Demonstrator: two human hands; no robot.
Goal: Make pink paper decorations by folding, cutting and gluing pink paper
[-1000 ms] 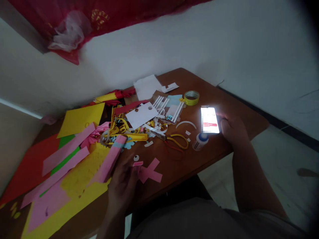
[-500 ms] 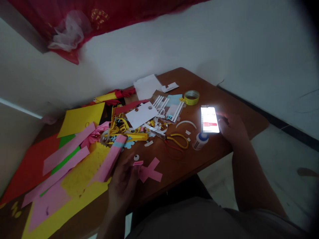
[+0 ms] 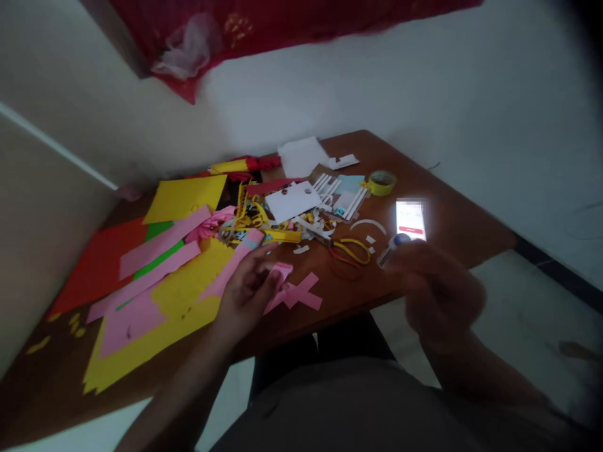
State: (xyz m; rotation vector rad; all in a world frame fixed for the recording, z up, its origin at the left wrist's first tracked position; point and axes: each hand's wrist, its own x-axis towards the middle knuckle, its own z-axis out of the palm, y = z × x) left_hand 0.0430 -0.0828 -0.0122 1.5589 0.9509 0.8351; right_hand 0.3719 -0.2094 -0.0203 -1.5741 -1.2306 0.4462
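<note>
My left hand (image 3: pixel 249 285) is closed on a small folded strip of pink paper (image 3: pixel 282 270), pinched between thumb and fingers above the table. Below it lies a pink paper cross (image 3: pixel 304 294), partly covered by the strip. My right hand (image 3: pixel 438 282) is raised at the table's front right edge, its fingers curled and smeared by motion. Just behind it stands a glue bottle (image 3: pixel 389 251) with a blue cap, half hidden by the fingers. Whether the right hand holds anything does not show. Past that hand glows a phone (image 3: pixel 409 218), its lower part covered.
Scissors (image 3: pixel 351 250) with yellow and red handles lie mid-table beside a heap of paper scraps (image 3: pixel 254 216). A yellow tape roll (image 3: pixel 381 182) sits farther back. Yellow sheets (image 3: pixel 188 194), an orange sheet (image 3: pixel 103 263) and pink strips (image 3: pixel 160 251) spread across the left.
My right hand has left the phone and come nearer, in front of the glue bottle. My left hand has lifted the pink strip slightly. The googly eye beside it is out of sight. The view has shifted.
</note>
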